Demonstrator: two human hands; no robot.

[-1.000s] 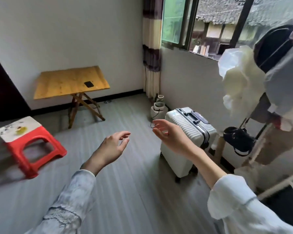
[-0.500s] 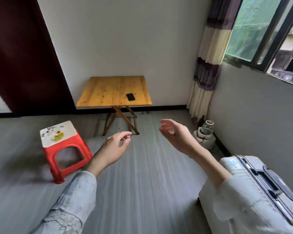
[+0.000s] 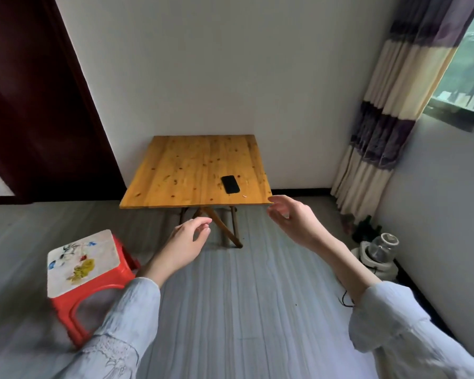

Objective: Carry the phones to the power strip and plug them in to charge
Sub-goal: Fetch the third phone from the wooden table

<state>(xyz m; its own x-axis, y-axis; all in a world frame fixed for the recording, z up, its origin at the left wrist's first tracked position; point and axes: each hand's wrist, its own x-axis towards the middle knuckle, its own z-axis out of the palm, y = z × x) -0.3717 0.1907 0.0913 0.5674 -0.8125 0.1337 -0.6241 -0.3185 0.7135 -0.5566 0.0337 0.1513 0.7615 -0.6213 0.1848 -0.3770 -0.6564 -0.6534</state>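
Observation:
A black phone (image 3: 230, 184) lies flat, screen dark, near the front right corner of a wooden folding table (image 3: 181, 170) against the far wall. My left hand (image 3: 186, 244) hovers in front of the table, below its front edge, fingers loosely curled and holding nothing. My right hand (image 3: 293, 220) is raised just off the table's front right corner, open and empty, a short way right of and below the phone. No power strip or charging cable shows in the head view.
A red plastic stool (image 3: 85, 272) with a white printed top stands on the floor at the left. A small white appliance with a clear jar (image 3: 378, 253) sits by the right wall under a striped curtain (image 3: 386, 116). A dark door (image 3: 30, 105) is at the left.
The view has swung left and come closer to the table, so the suitcase has dropped out of sight. Both hands stay raised and empty, now close to the table's front edge.

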